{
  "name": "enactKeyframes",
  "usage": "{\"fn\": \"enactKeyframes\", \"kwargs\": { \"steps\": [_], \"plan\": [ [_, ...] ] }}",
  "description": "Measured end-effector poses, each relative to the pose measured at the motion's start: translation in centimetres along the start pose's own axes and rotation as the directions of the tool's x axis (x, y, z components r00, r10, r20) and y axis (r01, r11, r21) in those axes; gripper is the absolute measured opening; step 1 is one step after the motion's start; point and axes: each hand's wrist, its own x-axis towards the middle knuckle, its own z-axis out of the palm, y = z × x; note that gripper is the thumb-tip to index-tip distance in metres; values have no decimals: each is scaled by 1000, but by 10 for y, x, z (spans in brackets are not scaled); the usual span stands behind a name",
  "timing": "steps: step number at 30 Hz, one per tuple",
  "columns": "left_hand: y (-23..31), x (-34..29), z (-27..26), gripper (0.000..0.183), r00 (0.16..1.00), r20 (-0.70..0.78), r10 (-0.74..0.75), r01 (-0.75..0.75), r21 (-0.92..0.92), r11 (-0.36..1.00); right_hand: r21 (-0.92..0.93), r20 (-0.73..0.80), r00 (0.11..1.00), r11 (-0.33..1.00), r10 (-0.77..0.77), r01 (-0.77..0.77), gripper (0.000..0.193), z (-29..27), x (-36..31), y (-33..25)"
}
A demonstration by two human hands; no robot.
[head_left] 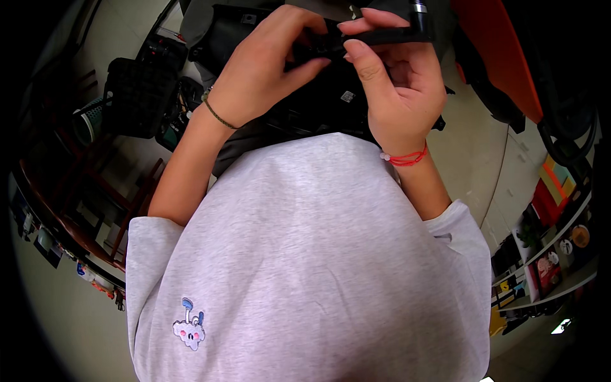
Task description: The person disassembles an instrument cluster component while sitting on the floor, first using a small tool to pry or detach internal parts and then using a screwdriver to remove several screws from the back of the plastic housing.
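A slim black bent part [388, 36] with a silver collar at its upright end is near the top edge. My right hand [406, 95] pinches it between thumb and fingers, its silver end sticking up on the right. My left hand [264, 70] is curled at the part's left side, thumb and fingers closing on something dark between them. What exactly lies in that grip blends into the black background. Below both hands rests a large black object [305, 114] with a small pale label [347, 96], on or close to my lap.
An open black case [143, 95] stands on the floor at the left, near dark wooden furniture [121, 210]. To the right are an orange-red panel [496, 57] and white drawers [519, 172]. Shelves with colourful items [550, 261] line the lower right.
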Motion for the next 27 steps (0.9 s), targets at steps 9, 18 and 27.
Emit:
{"fn": "enactKeyframes", "kwargs": {
  "steps": [9, 18, 27],
  "plan": [
    [-11, -15, -10, 16, 991, 127, 30, -72, 344, 936, 64, -273, 953, 991, 132, -119, 28, -39, -4, -1],
    [-1, 1, 3, 12, 727, 683, -67, -291, 395, 871, 220, -197, 957, 961, 214, -169, 27, -39, -17, -1],
    [4, 26, 15, 21, 401, 896, -190, -524, 394, 755, 248, -172, 959, 952, 223, -177, 26, -33, -20, -4]
  ]
}}
